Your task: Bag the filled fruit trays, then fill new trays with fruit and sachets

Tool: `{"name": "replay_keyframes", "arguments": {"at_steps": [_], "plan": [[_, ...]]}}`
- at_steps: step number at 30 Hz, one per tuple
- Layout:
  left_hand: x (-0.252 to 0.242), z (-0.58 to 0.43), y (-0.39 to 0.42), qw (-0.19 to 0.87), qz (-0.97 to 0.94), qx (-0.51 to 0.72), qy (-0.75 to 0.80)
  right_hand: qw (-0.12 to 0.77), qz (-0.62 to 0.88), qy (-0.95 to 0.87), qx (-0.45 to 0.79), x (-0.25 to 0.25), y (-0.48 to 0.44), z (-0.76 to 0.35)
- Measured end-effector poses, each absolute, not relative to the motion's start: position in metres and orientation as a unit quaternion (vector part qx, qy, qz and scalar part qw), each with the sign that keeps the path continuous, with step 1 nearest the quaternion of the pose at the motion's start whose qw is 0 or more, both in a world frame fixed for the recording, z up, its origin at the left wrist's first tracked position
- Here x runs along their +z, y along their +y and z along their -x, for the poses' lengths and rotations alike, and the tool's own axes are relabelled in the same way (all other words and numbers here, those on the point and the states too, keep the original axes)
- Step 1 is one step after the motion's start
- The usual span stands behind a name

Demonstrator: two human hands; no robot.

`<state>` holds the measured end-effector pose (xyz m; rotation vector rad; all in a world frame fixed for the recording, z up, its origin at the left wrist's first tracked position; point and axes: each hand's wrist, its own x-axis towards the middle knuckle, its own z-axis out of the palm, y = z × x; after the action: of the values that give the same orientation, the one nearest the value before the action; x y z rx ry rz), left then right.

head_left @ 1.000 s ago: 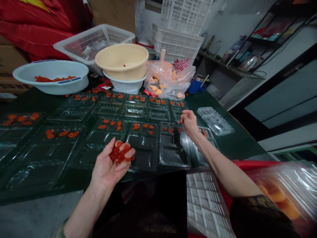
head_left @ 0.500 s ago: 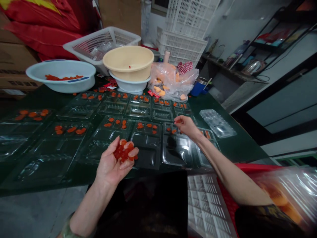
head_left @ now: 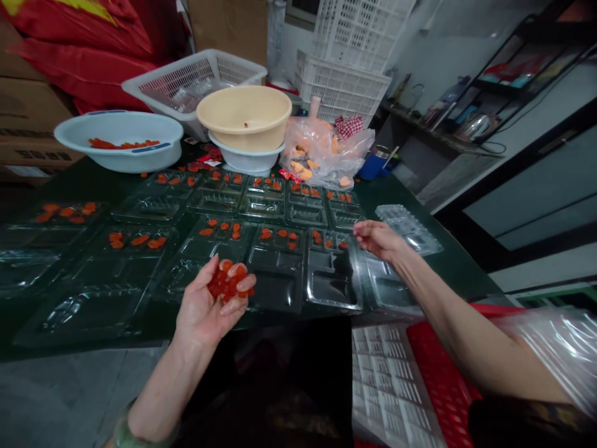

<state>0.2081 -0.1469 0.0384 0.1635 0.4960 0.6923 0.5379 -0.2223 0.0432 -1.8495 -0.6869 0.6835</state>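
Note:
Palm up, my left hand [head_left: 205, 311] cups a pile of orange-red slices [head_left: 228, 281] near the table's front edge. My right hand [head_left: 380, 239] hovers over the top of the rightmost front tray [head_left: 389, 289], thumb and fingertips together; what they hold, if anything, is too small to make out. Left of it, a clear divided tray [head_left: 333, 280] has slices in its small upper compartments. More clear trays stand in two rows, among them a front tray [head_left: 275, 280] and a back tray [head_left: 305, 214], with slices in their upper compartments.
Behind the trays stand a pale blue basin [head_left: 121, 163] with slices, a cream basin [head_left: 245, 118], a white basket [head_left: 163, 78] and a plastic bag [head_left: 321, 155] of orange pieces. Empty clear trays [head_left: 410, 230] lie at the right. A blue mug [head_left: 373, 165] stands behind.
My right hand has moved right, from the tray at centre right to the rightmost front tray. Slices now show in that centre-right tray's right compartment. My left hand still cups its pile.

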Motion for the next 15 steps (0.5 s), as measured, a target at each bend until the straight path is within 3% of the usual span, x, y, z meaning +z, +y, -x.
{"name": "replay_keyframes", "arguments": {"at_steps": [7,11,13,15], "plan": [[0.042,-0.221,-0.155,0.917,-0.079,0.301,0.25,0.531,0.735,-0.329,0.263,0.027,-0.23,-0.519],[0.046,-0.235,-0.159,0.919,-0.078,0.298,0.244,0.591,0.72,-0.306,0.196,0.035,-0.241,-0.492],[0.049,-0.246,-0.166,0.92,-0.097,0.298,0.237,0.638,0.675,-0.258,0.267,0.042,-0.251,-0.458],[0.052,-0.26,-0.178,0.907,-0.158,0.31,0.237,0.665,0.565,-0.138,0.468,0.048,-0.26,-0.417]]}}
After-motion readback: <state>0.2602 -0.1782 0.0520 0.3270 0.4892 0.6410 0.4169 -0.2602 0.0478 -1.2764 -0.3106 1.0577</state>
